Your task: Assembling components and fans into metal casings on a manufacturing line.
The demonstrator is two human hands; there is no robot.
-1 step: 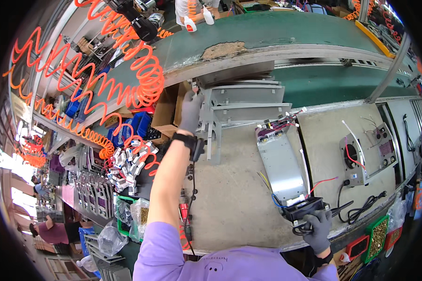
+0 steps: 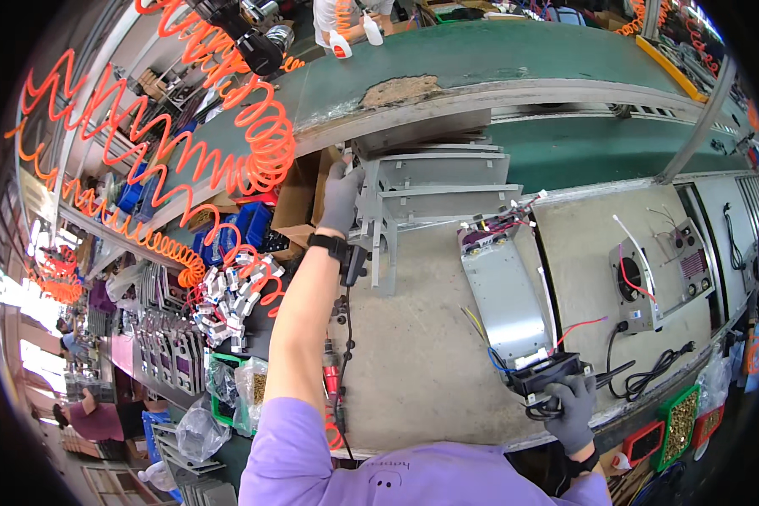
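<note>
On bench, right hand grips black box, left hand beside grey brackets, can't tell its grip

We look through the left one of two side-by-side fisheye cameras worn on the person's head, facing down and forward over the pale worktop. Nearest to us, along the lower edge, comes the wearer's purple shirt; the right hand sits fairly close too, while the left hand lies farther out. Toward the top we see the green shelf farther off, and straight edges bend near our rim.
</note>
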